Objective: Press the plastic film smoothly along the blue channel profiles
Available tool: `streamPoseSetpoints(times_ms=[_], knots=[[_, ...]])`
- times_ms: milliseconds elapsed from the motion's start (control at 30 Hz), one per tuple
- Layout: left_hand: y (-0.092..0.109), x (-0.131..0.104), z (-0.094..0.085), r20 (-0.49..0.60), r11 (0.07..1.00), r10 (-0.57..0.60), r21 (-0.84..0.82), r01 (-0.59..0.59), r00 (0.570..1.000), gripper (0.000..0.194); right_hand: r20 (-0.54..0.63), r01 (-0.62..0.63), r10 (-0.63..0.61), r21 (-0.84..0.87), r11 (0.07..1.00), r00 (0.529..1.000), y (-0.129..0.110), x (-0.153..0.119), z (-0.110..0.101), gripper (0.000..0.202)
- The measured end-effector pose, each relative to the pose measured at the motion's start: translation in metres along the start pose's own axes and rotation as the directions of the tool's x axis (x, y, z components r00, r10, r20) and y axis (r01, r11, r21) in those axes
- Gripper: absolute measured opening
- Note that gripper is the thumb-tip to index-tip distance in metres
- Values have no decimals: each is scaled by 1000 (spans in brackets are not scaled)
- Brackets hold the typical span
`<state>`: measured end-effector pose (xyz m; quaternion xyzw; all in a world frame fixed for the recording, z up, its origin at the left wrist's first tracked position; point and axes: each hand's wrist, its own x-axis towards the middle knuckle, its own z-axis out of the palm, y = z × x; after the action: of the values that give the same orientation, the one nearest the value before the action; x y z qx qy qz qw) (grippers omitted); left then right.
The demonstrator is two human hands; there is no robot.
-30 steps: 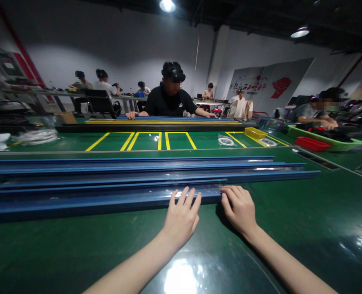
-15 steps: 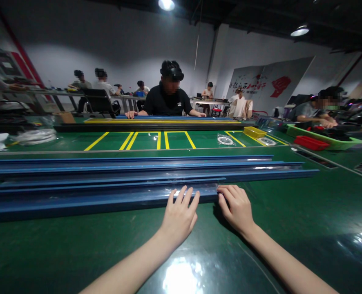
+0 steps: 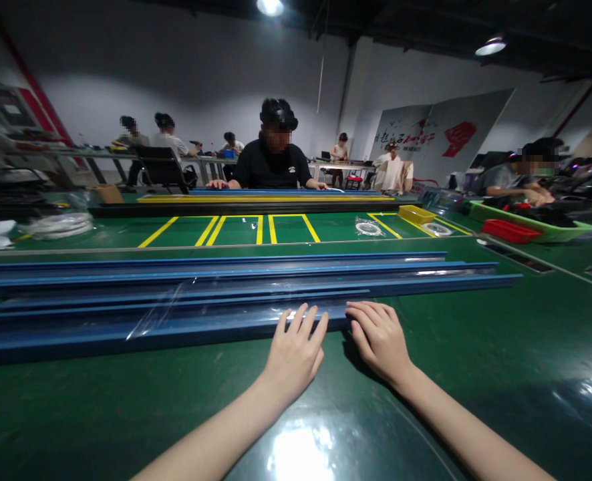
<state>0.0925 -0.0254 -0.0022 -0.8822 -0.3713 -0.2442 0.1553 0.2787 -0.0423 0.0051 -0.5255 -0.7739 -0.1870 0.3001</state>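
Observation:
Several long blue rails point(image 3: 226, 280) lie side by side across the green table point(image 3: 125, 401). The nearest rail point(image 3: 100, 337) has a clear film point(image 3: 160, 310) on top, wrinkled near its middle. My left hand point(image 3: 296, 351) rests flat on this rail with its fingers spread on the film. My right hand point(image 3: 379, 337) sits at the rail's right end, with its fingers curled over the film-covered tip. The two hands are a short gap apart.
A person in black point(image 3: 273, 157) works on another blue and yellow rail point(image 3: 266, 198) across the table. Yellow lines mark the middle strip. A yellow tray point(image 3: 416, 215), tape rolls point(image 3: 369, 229), a red tray point(image 3: 510, 231) and a green tray point(image 3: 556, 234) stand at the right. More people sit behind.
My right hand has slid a little to the left with the near rail's end. A wrinkle has risen in the clear film further left. My left hand has barely moved.

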Motion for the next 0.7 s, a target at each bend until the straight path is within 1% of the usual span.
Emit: streamPoseSetpoints(times_ms=[100, 167, 300, 400, 500, 567, 633, 700], knots=[[0, 0, 1, -7, 1000, 5, 6, -5, 1000, 41, -38, -112, 111, -48, 993, 993, 4, 0, 0, 22], [0, 0, 1, -16, 1000, 6, 4, -6, 1000, 40, -48, -145, 142, -66, 987, 989, 7, 0, -1, 22], [-1, 2, -2, -63, 999, -24, -31, 22, 998, 36, -45, -145, 143, -65, 987, 989, 8, 0, -1, 22], [-7, 8, -12, -73, 992, -113, -57, 109, 991, 32, -40, -134, 132, -53, 990, 991, 7, 0, 0, 22], [-21, 16, -25, -18, 974, -225, -14, 225, 974, 31, -40, -131, 129, -46, 990, 991, 7, 0, 0, 21], [-35, 19, -29, 29, 960, -277, 45, 275, 961, 35, -33, -134, 133, -46, 990, 991, 7, 0, 1, 22], [-50, 20, -28, 81, 946, -319, 98, 310, 944, 41, -25, -137, 136, -47, 989, 990, 8, 0, 1, 22], [-64, 19, -25, 181, 935, -353, 118, 336, 918, 46, -25, -135, 134, -43, 990, 991, 8, 0, 1, 22]])
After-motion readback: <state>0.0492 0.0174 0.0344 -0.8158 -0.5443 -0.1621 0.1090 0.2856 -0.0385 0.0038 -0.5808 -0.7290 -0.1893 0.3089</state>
